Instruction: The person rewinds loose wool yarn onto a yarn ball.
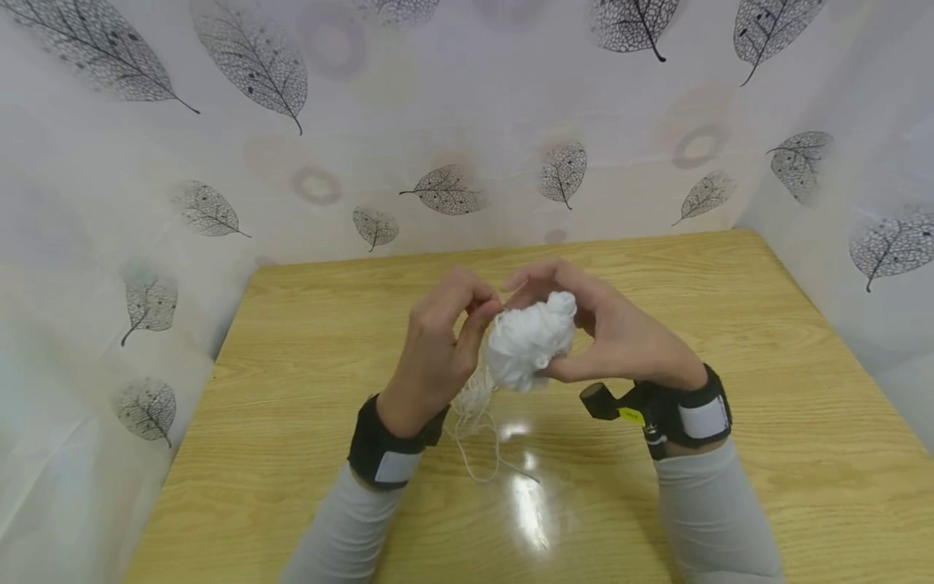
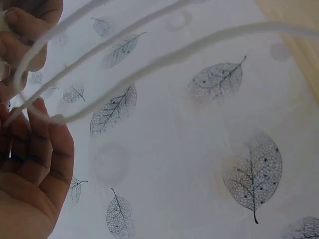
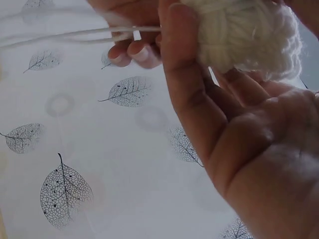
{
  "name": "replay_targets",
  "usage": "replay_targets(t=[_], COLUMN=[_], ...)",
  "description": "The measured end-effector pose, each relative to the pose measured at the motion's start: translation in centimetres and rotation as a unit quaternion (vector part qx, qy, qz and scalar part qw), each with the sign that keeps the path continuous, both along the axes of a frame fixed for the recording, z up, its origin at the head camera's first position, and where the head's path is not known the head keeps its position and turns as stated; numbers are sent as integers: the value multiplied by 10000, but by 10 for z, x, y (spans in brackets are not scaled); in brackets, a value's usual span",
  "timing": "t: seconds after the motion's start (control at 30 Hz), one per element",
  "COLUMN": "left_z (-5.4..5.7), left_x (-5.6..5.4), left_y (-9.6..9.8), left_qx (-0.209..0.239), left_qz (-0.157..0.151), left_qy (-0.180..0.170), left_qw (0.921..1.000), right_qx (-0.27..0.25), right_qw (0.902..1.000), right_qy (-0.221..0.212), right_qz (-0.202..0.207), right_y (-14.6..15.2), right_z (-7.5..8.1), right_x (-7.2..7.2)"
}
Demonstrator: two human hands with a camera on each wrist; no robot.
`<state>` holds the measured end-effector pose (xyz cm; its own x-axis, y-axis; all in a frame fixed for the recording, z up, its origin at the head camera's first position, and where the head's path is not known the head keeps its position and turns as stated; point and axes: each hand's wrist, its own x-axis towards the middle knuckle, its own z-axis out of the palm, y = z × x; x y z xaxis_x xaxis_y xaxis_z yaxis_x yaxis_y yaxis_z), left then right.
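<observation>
A ball of white yarn (image 1: 531,341) is held up over the table in my right hand (image 1: 620,332), whose fingers and thumb curl round its far and right sides. Just left of the ball, my left hand (image 1: 441,341) pinches a strand between thumb and fingertips. In the left wrist view, white yarn strands (image 2: 149,67) loop past the left fingers. The right wrist view shows the wound ball (image 3: 244,37) against the right fingers, with strands (image 3: 79,34) running to the left. Below the hands lies a loose tangle of yarn (image 1: 474,397), partly hidden by the left hand.
The wood-grain table (image 1: 306,454) spreads beneath both hands. A pale leaf-printed sheet (image 1: 496,97) hangs behind it and at both sides. Black straps with devices (image 1: 682,414) circle the wrists. A thin loose yarn loop (image 1: 477,478) trails toward the front.
</observation>
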<state>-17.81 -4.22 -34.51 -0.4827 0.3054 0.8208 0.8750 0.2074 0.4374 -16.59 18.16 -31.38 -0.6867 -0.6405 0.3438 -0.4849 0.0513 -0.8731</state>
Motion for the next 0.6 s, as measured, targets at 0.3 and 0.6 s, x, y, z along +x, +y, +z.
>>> replay_targets(t=[0.3, 0.6], left_z=[2, 3], left_x=[-2, 2], left_y=[-8, -8], left_qx=[-385, -446], left_qz=[-12, 192], left_qy=[-658, -662], left_qw=[9971, 9966], right_qx=[-108, 931], right_qw=[9999, 9767], right_qy=[22, 1270], right_qz=[-67, -1456], right_y=[-1, -10], right_z=[-2, -11], right_x=[-3, -12])
